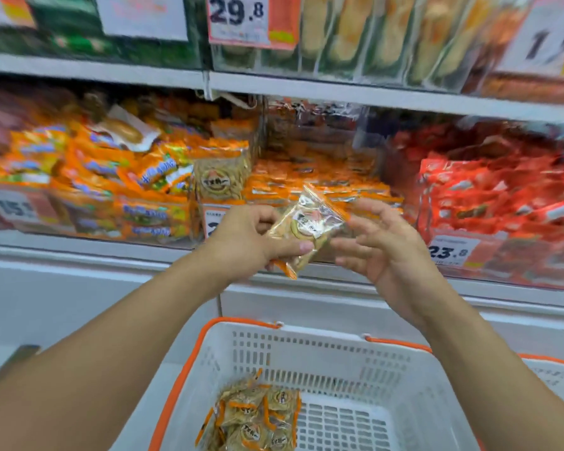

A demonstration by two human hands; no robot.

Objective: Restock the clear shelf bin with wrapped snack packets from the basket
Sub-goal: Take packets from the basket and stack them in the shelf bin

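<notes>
Item: one snack packet [306,227], the left hand [251,242] pinching its lower end before the clear bin [319,164]; right hand [381,249] hovering beside, fingers spread, holding nothing. Risk: so light a grip is inviting a slip back toward the basket [339,359], or a drop into the neighbouring red packets [489,193].

We note the basket [323,362] nearest us, below the shelf, with snack packets [254,418] lying in its left near corner. Above it, in front of the clear shelf bin [306,177], the left hand [251,242] holds one packet [306,222]; the right hand [388,252] is just right of it.
</notes>
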